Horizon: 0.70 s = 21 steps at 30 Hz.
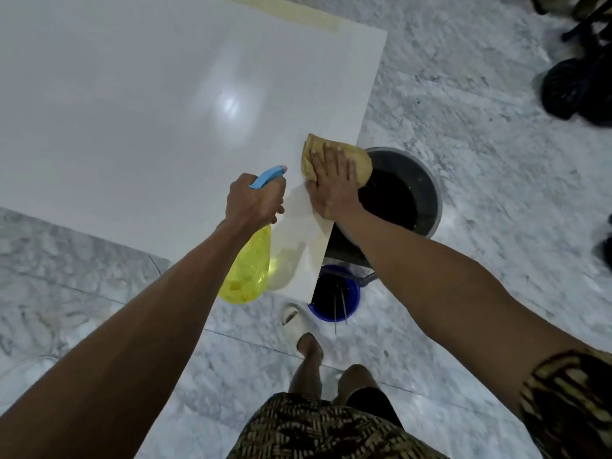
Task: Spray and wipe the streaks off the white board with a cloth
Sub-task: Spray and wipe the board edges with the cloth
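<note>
Grey bucket (427,190) beside a blue bucket (351,306), white slipper (293,321) nearby, black bags (576,87) on marble floor (480,144)

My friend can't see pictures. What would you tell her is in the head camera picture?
A person's right hand presses a tan cloth flat on the edge of a white board, while the left hand grips a yellow spray bottle with a blue nozzle. Beside the board, on a marbled floor, stand a grey bucket and a blue bucket.
</note>
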{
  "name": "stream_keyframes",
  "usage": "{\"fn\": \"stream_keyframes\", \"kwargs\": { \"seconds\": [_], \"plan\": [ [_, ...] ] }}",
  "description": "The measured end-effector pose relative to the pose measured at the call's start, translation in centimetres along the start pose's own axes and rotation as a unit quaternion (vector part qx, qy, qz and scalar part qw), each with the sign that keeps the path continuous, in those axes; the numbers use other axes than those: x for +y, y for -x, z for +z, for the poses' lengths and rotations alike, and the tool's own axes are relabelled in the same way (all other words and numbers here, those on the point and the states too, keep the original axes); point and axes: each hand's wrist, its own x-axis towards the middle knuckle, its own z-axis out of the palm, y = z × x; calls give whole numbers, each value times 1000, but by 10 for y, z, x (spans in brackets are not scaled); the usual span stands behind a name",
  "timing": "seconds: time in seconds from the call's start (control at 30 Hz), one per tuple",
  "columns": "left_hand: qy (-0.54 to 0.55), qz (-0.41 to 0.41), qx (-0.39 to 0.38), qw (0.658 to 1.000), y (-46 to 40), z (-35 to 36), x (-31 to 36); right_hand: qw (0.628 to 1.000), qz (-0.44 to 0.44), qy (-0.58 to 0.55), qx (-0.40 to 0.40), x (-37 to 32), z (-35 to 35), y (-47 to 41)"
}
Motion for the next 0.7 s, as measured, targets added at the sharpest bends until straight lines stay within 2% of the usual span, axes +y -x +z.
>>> {"fn": "stream_keyframes", "kwargs": {
  "seconds": [0.3,0.53,0.7],
  "plan": [
    [0,-2,4,1000,63,-12,-52,999,12,-6,38,-44,31,90],
    [-18,25,-19,999,147,-30,-104,999,13,10,46,-88,62,177],
    [5,32,-33,999,197,-54,-124,1000,2,15,-9,-108,71,234]
  ]
}}
